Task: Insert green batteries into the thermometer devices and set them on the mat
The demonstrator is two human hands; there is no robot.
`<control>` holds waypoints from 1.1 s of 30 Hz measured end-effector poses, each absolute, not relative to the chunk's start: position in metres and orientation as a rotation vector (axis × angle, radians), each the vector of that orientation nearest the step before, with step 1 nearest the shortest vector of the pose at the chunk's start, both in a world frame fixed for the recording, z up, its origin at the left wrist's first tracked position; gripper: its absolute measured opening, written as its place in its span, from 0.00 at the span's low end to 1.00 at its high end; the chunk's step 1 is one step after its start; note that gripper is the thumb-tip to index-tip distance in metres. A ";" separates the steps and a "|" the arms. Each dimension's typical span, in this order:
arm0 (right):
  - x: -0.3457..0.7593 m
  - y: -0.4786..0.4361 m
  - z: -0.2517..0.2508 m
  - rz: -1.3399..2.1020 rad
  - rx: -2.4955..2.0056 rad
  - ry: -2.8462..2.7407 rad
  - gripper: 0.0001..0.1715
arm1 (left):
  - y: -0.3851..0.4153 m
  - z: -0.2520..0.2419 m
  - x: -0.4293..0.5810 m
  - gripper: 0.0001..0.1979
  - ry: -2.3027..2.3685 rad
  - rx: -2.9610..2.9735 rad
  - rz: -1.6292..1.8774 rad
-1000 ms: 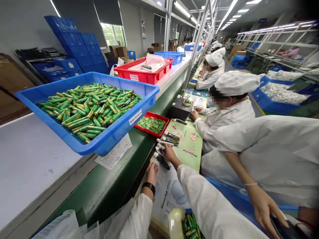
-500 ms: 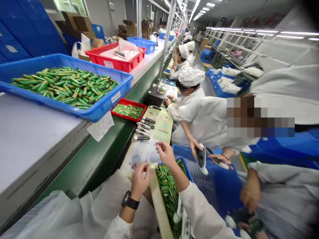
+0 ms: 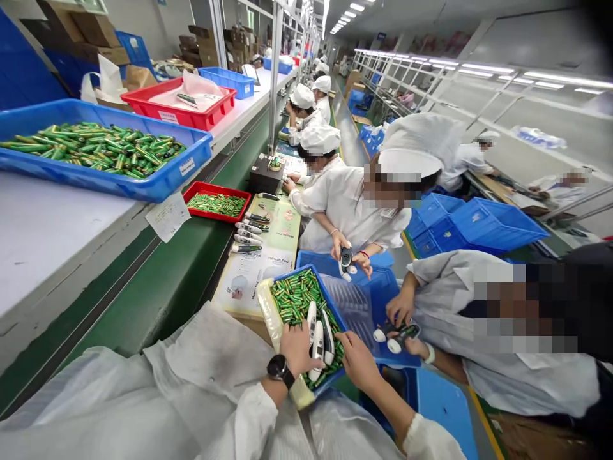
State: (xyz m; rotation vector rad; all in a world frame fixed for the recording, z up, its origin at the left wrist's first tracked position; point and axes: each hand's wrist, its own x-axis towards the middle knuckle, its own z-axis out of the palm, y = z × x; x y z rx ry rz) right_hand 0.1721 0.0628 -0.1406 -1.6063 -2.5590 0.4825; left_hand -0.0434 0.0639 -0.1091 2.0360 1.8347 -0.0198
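One bare left hand [image 3: 295,348] is right over the action, fingers spread, thumb across slim white-and-dark plastic handheld devices [image 3: 318,342]; whether it grips one, I can't tell. Across from it, the bare right hand [image 3: 358,361] reaches over the right rim, fingers loosely spread. Those devices lie together on green-and-gold cylindrical batteries [image 3: 290,294] inside a blue rectangular plastic tray [image 3: 322,289], and that tray is our landmark. Along its left side runs a pale-yellow, film-wrapped bar [image 3: 269,313]. Just beyond the tray, printed paper-like mouse pads [image 3: 275,268] cover the bench, with more handheld devices lined up at their left edge. Farther left of the tray, a shallow red plastic tray [image 3: 191,191] holds more batteries, and a big blue plastic bin [image 3: 160,188] is heaped with them too. Right of the tray, one co-worker's hands [image 3: 405,306] hold a black-and-white device [image 3: 407,332]!
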 end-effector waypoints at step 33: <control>0.132 0.155 -0.161 0.342 -0.406 -3.120 0.36 | 0.060 -0.126 -0.060 0.35 1.750 1.936 0.203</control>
